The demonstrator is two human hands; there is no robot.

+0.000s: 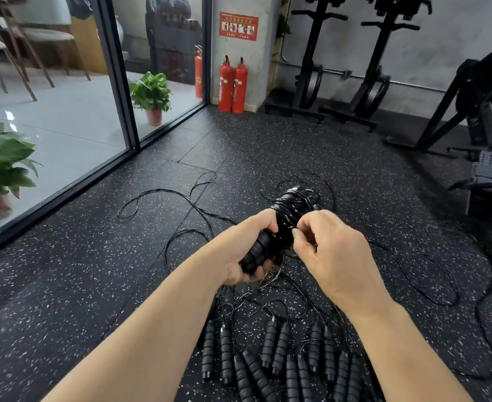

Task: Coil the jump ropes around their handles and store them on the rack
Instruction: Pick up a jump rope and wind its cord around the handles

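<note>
The left hand [246,248] is closed around the ribbed handles [258,250] of a jump rope, fingers curled over the top and thumb beneath. The handles point up and away from the person. Their far half is covered by a tight coil [292,207] of thin black cord. The right hand [326,248] sits just right of the coil, thumb and forefinger pinched together on the cord [289,227] at the coil's near edge; the remaining fingers are loosely curled.

Loose cord [181,204] trails from the bundle across the speckled rubber floor [94,271] in wide loops to the left and right. Below the forearms, more handles [273,349] lie on the floor in rough pairs, their cords tangled together.

Two red extinguishers [233,85] stand at the far wall corner. Potted plants [151,94] stand behind the glass partition [65,82]. Black equipment stands [311,59] occupy the far right.
</note>
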